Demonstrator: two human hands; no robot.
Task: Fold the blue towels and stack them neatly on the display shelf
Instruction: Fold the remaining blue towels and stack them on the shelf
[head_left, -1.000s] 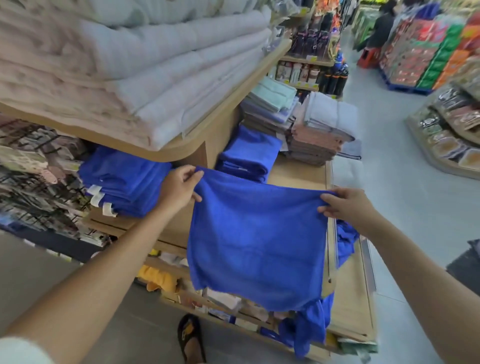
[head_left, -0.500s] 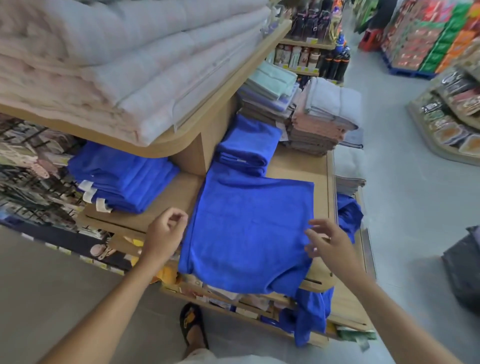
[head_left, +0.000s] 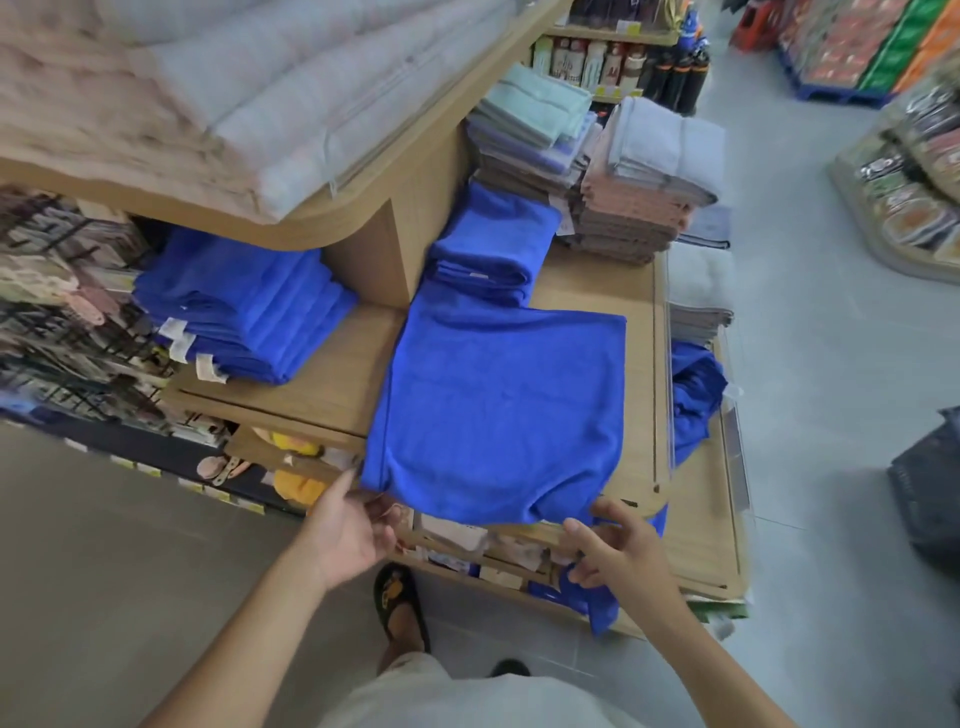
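A blue towel lies spread flat on the wooden shelf. Its far edge touches a folded blue stack at the back of the shelf, and its near edge droops over the shelf's front edge.

The left hand is at the towel's near left corner, thumb raised beside the hem and fingers loosely bent under the overhang. It cannot be told whether it has hold of the cloth. The right hand is at the near right corner, half curled, its upper fingers touching the hem and its lower ones against blue cloth hanging below. A grip cannot be made out here either.

A second blue stack sits at the shelf's left edge, under the upper shelf. Loose blue towels are heaped past the right edge.
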